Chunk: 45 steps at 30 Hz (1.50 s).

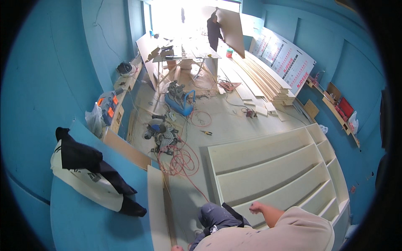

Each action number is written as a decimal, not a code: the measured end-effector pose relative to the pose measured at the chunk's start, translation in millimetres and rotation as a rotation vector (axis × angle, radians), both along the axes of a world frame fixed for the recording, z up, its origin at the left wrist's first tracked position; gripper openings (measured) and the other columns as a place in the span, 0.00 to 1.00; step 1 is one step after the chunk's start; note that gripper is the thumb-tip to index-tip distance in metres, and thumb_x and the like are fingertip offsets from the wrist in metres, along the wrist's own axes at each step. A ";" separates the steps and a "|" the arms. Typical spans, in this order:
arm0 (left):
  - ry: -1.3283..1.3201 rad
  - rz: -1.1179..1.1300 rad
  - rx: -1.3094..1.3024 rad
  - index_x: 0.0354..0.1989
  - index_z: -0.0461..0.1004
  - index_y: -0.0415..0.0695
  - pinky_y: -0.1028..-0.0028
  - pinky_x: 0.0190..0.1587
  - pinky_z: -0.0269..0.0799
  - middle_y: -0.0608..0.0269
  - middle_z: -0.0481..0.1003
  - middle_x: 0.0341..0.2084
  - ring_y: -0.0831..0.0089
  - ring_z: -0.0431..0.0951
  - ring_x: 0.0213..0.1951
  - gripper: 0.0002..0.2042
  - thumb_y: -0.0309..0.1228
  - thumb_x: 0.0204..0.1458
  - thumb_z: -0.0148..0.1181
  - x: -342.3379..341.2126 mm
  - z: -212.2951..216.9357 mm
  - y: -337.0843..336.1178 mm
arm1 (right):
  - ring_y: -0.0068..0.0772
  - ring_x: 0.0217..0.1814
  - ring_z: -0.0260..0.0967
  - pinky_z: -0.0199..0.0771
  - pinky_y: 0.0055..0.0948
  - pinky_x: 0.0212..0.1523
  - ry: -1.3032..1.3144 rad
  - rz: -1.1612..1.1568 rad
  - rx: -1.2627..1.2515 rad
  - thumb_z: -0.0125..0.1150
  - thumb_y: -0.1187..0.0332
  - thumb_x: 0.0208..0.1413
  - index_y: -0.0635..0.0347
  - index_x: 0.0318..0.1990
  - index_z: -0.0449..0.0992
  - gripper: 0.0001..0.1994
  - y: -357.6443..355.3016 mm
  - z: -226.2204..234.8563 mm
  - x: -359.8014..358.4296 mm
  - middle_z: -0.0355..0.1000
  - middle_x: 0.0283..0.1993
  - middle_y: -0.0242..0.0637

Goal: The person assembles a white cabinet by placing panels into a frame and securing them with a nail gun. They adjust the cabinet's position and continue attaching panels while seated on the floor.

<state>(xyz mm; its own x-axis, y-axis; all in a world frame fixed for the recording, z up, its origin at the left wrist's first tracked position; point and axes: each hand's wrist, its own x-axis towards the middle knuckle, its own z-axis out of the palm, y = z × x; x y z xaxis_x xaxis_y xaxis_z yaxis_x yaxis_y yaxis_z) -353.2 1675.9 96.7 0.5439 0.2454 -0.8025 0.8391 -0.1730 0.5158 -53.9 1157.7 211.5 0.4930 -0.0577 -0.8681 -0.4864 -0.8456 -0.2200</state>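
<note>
My right hand (256,207) is over the near left part of a cream shelf unit (268,167) lying on the floor. Its fingers look curled in, and nothing shows in them. Only a small bit of my left hand (177,248) shows at the lower edge, by a long pale board (157,201); its fingers are hidden. The shelf unit has long compartments and a row of smaller ones along its right side. My knee, in grey trousers, is bent beside its left edge.
A black and white jacket (96,171) lies on a blue panel at left. A mitre saw (159,131), a tangled red hose (184,161) and pliers (206,132) are on the floor. Farther back are a worktable (188,56), stacked boards (268,79) and a person (214,31) holding a large panel (231,31).
</note>
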 end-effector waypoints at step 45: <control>-0.034 -0.233 -0.058 0.34 0.76 0.28 0.66 0.28 0.79 0.50 0.78 0.23 0.64 0.81 0.24 0.08 0.20 0.51 0.52 1177.7 -9.3 252.6 | 0.29 0.25 0.73 0.73 0.29 0.24 -0.327 -0.805 0.158 0.56 0.69 0.57 0.66 0.47 0.73 0.13 125.0 -15.6 818.0 0.77 0.30 0.40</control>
<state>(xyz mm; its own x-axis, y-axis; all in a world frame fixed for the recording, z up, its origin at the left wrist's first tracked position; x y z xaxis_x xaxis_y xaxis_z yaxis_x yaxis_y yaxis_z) 824.5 1928.5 87.4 0.6073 0.0642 -0.7919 0.7619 -0.3294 0.5577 764.2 1282.7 195.9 0.5797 -0.3859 -0.7177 -0.8134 -0.2214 -0.5379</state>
